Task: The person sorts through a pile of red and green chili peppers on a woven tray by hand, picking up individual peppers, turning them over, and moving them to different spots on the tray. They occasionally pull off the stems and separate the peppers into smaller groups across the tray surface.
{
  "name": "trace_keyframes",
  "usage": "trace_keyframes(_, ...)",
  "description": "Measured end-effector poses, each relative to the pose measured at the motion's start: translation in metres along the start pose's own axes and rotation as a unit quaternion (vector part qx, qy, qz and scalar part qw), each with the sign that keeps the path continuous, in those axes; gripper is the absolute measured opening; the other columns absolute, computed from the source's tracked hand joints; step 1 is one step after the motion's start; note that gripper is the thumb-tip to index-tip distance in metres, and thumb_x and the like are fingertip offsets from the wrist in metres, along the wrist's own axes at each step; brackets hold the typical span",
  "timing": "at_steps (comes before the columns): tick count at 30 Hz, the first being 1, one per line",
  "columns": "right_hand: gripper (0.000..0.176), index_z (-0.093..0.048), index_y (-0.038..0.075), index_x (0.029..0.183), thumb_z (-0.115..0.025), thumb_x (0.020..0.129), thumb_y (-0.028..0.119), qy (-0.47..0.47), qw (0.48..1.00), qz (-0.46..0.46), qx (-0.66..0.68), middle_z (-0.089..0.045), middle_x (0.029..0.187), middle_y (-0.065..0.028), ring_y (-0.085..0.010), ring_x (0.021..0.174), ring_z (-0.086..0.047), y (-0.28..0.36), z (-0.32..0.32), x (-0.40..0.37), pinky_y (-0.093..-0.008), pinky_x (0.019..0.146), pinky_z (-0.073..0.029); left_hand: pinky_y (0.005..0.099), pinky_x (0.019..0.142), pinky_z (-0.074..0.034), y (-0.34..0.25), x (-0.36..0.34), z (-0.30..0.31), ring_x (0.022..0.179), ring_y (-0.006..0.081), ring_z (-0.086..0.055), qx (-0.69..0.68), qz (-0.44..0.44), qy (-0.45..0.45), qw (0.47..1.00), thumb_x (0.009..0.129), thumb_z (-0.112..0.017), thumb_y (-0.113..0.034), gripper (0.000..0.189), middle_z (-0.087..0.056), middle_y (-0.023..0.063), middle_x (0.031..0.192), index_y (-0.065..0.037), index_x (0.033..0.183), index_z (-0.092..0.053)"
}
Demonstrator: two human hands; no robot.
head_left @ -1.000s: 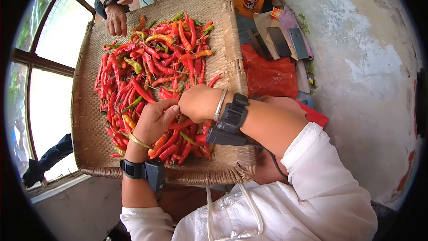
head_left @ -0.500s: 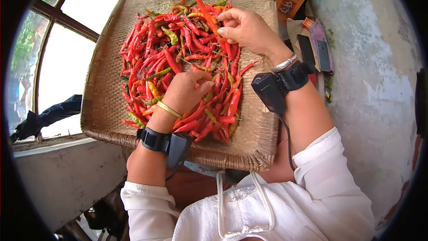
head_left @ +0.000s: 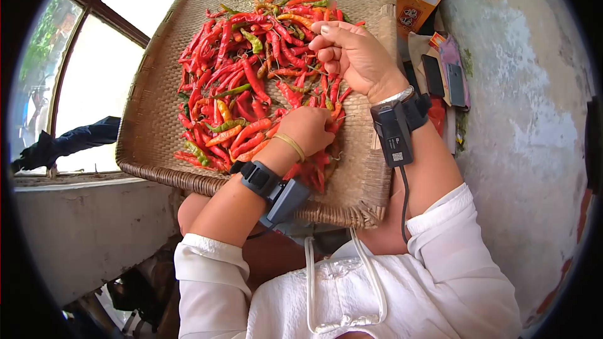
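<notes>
Left hand (head_left: 308, 129) curled closed, knuckles down on red chillies (head_left: 251, 78) near front rim of woven tray (head_left: 151, 132), right hand (head_left: 352, 53) over their right side, fingers folded, thumb on forefinger, contents unclear

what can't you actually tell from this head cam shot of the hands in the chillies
Head view, left hand: fingertips buried in the chillies, grip unclear.
Head view, right hand: curled, its own fingers hide any chilli held.
Too small to read or identify: print on the orange box, the dark flat things.

Two hands (head_left: 308, 129) (head_left: 353, 56), one woven tray (head_left: 151, 122), dozens of chilies (head_left: 242, 78).
</notes>
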State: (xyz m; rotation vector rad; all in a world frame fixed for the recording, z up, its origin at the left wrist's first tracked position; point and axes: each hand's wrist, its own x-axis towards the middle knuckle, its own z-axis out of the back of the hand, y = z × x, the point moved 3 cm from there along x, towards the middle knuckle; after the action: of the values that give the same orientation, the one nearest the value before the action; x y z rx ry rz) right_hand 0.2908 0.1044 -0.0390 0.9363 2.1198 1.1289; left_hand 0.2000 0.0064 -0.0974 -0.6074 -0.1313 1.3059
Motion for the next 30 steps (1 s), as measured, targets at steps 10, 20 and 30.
trace_keyframes(10, 0.022, -0.057, 0.004, 0.102, -0.055, 0.086, 0.019, -0.003, 0.984, -0.035, -0.172, -0.061, 0.08, -0.0016, -0.004, 0.059, -0.055, 0.001, 0.001, -0.055, -0.0154, 0.048, -0.042, 0.0196, 0.047, -0.039, 0.053, -0.014, 0.086, 0.053, 0.0029, -0.047, -0.472, 0.066, -0.144, 0.867, 0.082, -0.063, -0.019, 0.016, -0.055, -0.0032, 0.065, -0.003, 0.082, -0.061)
trace_keyframes(20, 0.028, -0.055, 0.0, 0.105, -0.053, 0.081, 0.015, 0.214, 0.76, -0.222, -0.572, -0.06, 0.081, -0.0095, -0.0157, 0.062, -0.059, -0.039, -0.017, -0.032, -0.027, 0.057, -0.049, 0.0374, 0.076, -0.048, 0.058, 0.007, 0.039, 0.088, 0.0281, -0.06, -0.021, -0.163, -0.096, 0.982, 0.073, -0.055, -0.005, 0.033, -0.061, 0.0141, 0.093, -0.006, 0.105, -0.059)
trace_keyframes(30, 0.023, -0.06, 0.002, 0.093, -0.051, 0.074, 0.011, 0.234, 0.702, -0.095, -0.666, -0.062, 0.085, -0.0156, -0.0272, 0.08, -0.061, -0.046, 0.0, -0.025, -0.0363, 0.072, -0.047, 0.0411, 0.07, -0.05, 0.071, 0.006, 0.033, 0.082, 0.0306, -0.061, 0.132, -0.032, -0.01, 0.991, 0.071, -0.055, -0.014, 0.017, -0.063, 0.014, 0.085, -0.009, 0.084, -0.065)
